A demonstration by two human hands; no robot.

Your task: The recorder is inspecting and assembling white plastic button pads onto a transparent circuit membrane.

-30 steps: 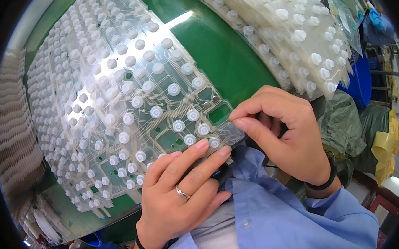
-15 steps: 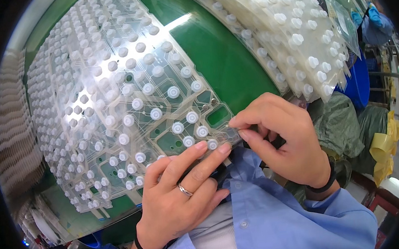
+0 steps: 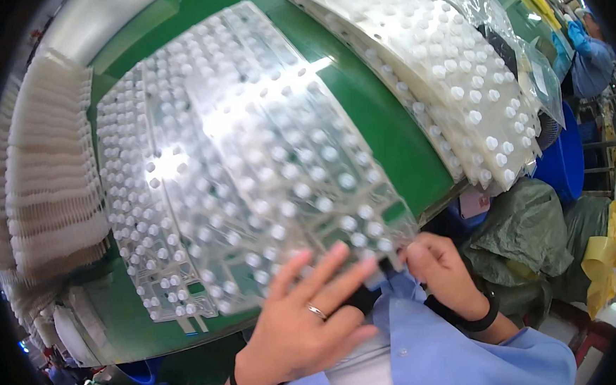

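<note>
Right grip (image 3: 441,272) pinches sheet (image 3: 321,170); blue bin (image 3: 567,161) contents hidden.

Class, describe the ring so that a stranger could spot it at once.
Start at the green table and go to its near edge, where the left hand reaches over. The ring circles one finger: a narrow, silvery band, set apart by its metallic look from the black wristbands.
</note>
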